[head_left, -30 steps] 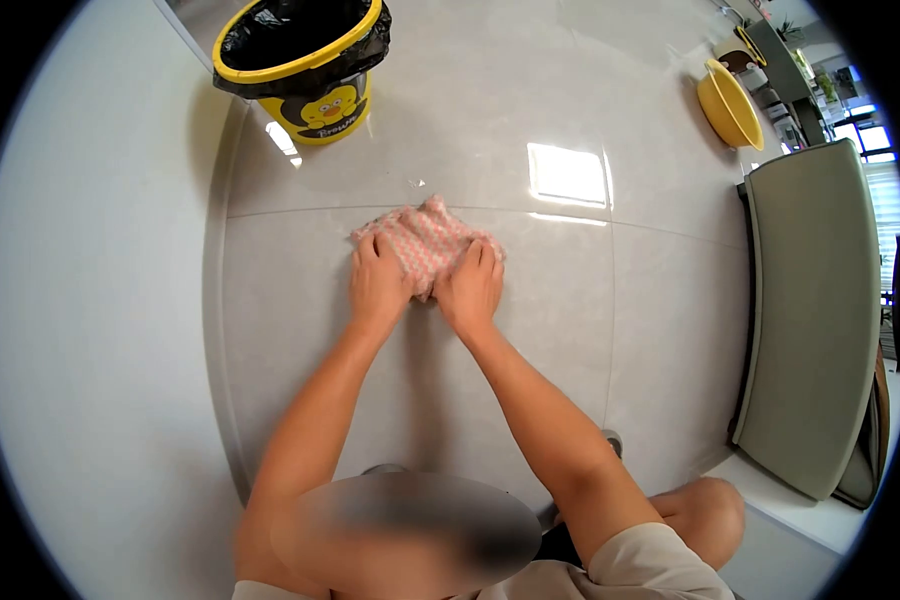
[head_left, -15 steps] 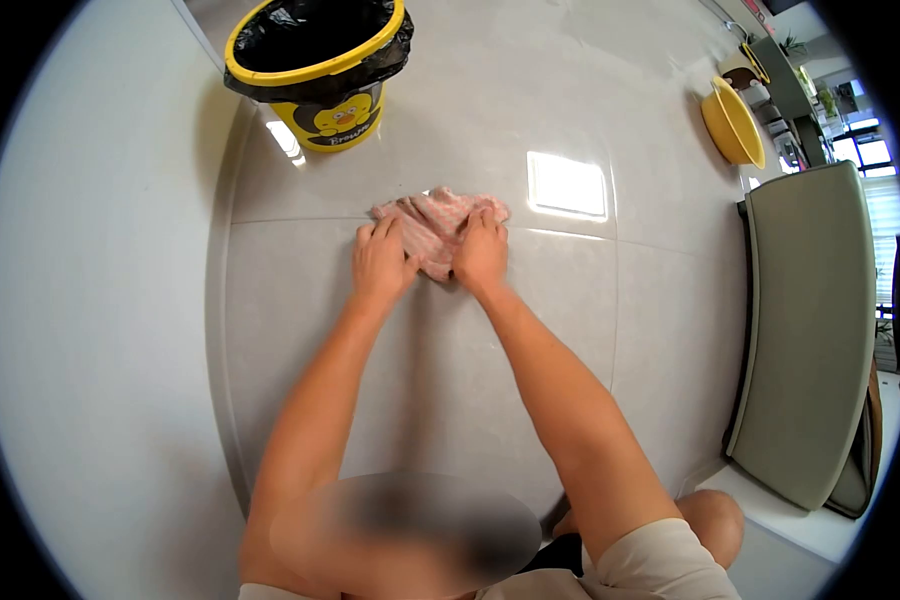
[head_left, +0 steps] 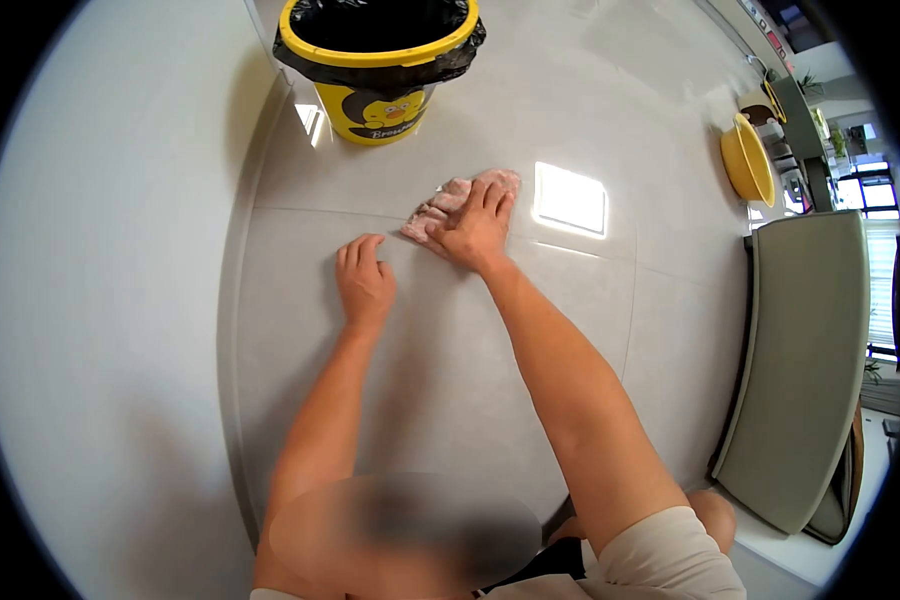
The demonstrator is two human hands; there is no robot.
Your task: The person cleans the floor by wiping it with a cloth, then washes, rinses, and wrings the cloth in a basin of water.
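A crumpled pink-and-white patterned cloth [head_left: 437, 211] lies on the glossy grey tile floor [head_left: 530, 350]. My right hand [head_left: 478, 225] presses down on its right part, fingers over the fabric and thumb toward the left, holding it. To the lower left, apart from the cloth, my left hand [head_left: 365, 280] rests at the floor with its fingers slightly bent and the thumb apart; nothing is in it.
A yellow bin [head_left: 375, 115] with a black liner stands ahead, near the white wall [head_left: 100, 250] on the left. At the right is a grey-green padded piece of furniture [head_left: 805, 370]. Beyond it a yellow basin [head_left: 748, 160] leans on its side.
My left hand has let go of the cloth and moved down and left. The cloth has turned and bunched under my right hand. The view has shifted, so the bin appears farther right.
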